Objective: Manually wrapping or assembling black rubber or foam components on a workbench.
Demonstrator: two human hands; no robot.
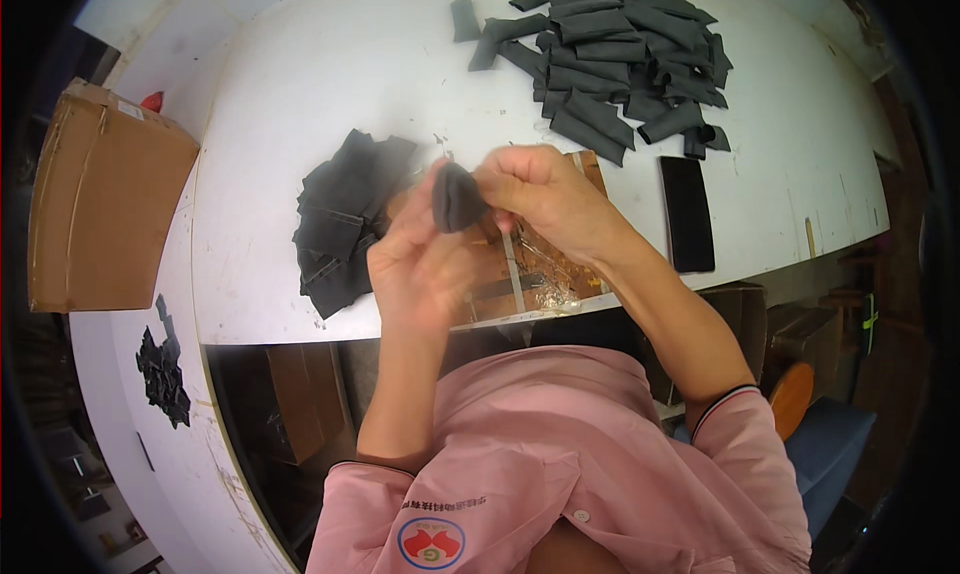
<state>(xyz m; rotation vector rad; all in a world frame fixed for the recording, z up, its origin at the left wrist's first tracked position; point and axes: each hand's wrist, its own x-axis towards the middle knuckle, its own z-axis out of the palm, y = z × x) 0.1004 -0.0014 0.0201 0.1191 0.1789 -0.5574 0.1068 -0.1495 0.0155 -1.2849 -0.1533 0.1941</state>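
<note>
Between my hands, over the near part of the white table, is a small dark grey fabric piece [457, 199], its rounded, folded end facing up. My left hand [422, 249] holds it from the left; it is smeared by motion and the fabric partly covers its fingers. With thumb and fingers pinched, my right hand [545, 196] grips the fabric's right edge. Just left of my hands lies a loose heap of flat dark fabric pieces [340, 224], some with pale stitch lines. Beneath my hands is a brown cardboard sheet [540, 259] with tape strips across it.
A large pile of dark grey fabric tubes [630, 59] covers the far right of the table [330, 64]. To the right of my hands lies a black phone [687, 214]. At the left stand a cardboard box [115, 199] and a smaller dark fabric heap [163, 374].
</note>
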